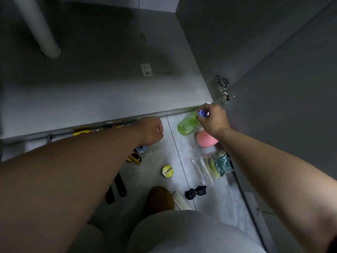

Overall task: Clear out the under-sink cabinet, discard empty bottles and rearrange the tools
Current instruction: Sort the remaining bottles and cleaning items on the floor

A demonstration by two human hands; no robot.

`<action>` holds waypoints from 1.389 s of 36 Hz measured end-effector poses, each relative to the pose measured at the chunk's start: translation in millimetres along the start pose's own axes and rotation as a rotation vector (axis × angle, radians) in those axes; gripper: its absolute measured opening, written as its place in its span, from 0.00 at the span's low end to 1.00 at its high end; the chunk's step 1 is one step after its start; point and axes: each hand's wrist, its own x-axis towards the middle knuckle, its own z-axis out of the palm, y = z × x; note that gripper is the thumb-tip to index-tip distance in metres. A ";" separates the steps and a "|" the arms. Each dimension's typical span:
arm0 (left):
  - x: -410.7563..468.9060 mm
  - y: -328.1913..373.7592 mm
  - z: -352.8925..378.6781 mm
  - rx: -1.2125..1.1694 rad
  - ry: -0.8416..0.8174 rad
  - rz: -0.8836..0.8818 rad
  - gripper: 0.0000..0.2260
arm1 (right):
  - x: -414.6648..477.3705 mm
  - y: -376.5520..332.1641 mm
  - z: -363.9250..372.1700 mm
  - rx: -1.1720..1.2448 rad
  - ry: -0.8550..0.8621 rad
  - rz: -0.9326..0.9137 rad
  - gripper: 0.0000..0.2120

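Blue screw cap (203, 113) pinched in the curled fingertips of the right hand (213, 119), right of centre in the frame, just below the front edge of the cabinet. Below the cap, a green translucent plastic bottle (187, 125), tilted with its base toward the lower left, over the pale floor tiles (215, 201); resting or lifted, hard to say. Right forearm reaching in from the lower right corner, wrist bent down over a round pink sponge (207, 140). Left hand (151, 130) at centre, back up, fingers curled under; nothing seen in it, though the palm is hidden, so impossible to tell. Left forearm stretched in from the lower left. Further out on the tiles: a clear plastic bag of yellow and green scouring pads (217, 166), a round yellow tin (168, 171), a crumpled black bundle (196, 192), a white tube (181, 200), a yellow and black utility knife (135, 158), black-handled tools (118, 187), and a yellow-handled tool (82, 132) along the cabinet's edge. Above, the grey cabinet floor (109, 92) carrying only a small white label (146, 69), with a white drain pipe (38, 28) at upper left. Clearing-out judged as good as done; discarding seemingly in hand with this bottle; tools scattered, so rearranging probably yet to come.
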 end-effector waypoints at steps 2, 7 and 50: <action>0.2 -4.0 -1.1 -0.005 0.005 -0.015 0.10 | 10.0 -1.2 3.2 0.023 0.010 0.041 0.11; -0.4 -7.3 -0.1 0.029 0.000 -0.039 0.09 | 10.0 -0.6 11.0 0.121 0.005 0.112 0.21; 0.6 -17.9 155.6 0.235 -0.231 -0.076 0.22 | -207.3 145.0 128.2 0.518 -0.083 0.589 0.13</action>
